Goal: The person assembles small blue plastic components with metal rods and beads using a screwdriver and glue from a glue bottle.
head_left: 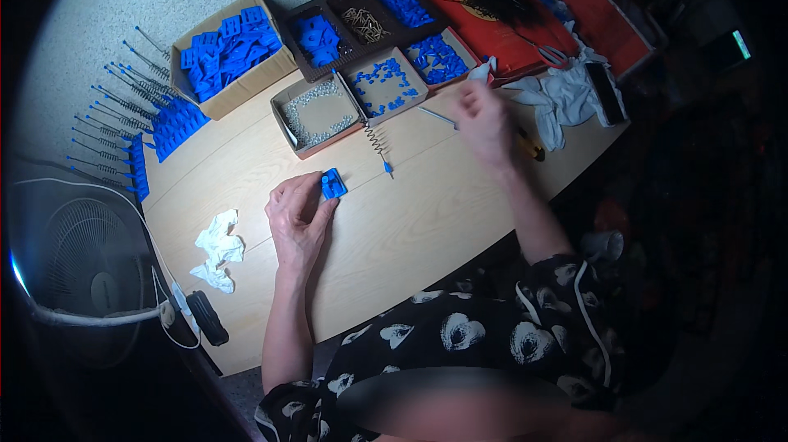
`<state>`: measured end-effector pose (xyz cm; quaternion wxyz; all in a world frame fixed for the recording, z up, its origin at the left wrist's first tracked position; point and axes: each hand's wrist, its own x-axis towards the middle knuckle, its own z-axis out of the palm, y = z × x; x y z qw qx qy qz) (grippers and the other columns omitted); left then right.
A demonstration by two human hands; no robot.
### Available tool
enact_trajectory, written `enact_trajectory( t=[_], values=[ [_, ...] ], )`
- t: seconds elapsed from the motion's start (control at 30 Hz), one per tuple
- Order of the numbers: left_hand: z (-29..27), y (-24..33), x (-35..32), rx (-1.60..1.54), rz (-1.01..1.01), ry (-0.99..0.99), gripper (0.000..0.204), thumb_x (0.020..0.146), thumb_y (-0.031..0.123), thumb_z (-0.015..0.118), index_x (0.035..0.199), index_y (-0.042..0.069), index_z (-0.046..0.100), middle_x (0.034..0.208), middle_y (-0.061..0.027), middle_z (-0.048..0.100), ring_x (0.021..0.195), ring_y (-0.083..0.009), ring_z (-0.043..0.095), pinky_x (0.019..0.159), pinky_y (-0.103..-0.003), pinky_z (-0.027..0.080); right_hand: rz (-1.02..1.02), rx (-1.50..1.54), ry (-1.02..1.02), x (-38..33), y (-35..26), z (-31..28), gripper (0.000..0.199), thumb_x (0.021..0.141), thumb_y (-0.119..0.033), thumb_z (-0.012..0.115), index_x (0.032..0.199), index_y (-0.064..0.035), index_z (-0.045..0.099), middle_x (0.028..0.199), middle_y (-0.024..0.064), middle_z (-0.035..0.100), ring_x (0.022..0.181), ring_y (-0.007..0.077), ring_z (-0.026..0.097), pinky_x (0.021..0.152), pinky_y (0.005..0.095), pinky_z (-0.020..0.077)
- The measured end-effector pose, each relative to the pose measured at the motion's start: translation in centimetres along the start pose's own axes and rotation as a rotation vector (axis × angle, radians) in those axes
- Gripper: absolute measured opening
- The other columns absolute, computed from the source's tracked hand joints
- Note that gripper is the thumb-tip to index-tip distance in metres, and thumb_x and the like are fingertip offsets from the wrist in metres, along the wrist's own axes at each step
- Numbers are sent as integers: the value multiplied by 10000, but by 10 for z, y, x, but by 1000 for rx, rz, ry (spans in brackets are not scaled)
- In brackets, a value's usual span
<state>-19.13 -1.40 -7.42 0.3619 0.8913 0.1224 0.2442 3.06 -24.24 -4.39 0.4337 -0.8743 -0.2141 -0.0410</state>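
My left hand [297,216] rests on the table, its thumb and fingers closed on a small square blue plastic base [333,184] with a raised part on top. Just beyond it lies a coiled spring [374,138] with a blue tip, touching neither hand. My right hand [486,122] is raised at the right, fingers curled together; whatever they may hold is hidden. A thin metal rod [437,117] ends beside its knuckles, and I cannot tell whether the hand touches it.
Beyond my hands stand a box of clear beads [283,126], a box of small blue pieces [417,100] and a dark divided tray [328,5]. A cardboard box [220,105] holds blue plates. Spring assemblies [168,126] line the left edge. White cloth [220,249], a fan [103,270] and scissors [552,54] are around.
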Motion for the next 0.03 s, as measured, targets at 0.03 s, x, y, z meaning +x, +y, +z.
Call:
enact_trajectory(
  t=[0.03],
  values=[
    [1, -2, 1, -14, 3, -4, 445, 740, 114, 827, 1164, 73, 699, 1109, -97, 707, 1065, -276, 601, 985, -428, 420, 0, -5, -4, -1, 0, 0, 134, 930, -106, 662, 1013, -6, 628, 857, 101, 720, 745, 146, 688, 624, 296, 553]
  ],
)
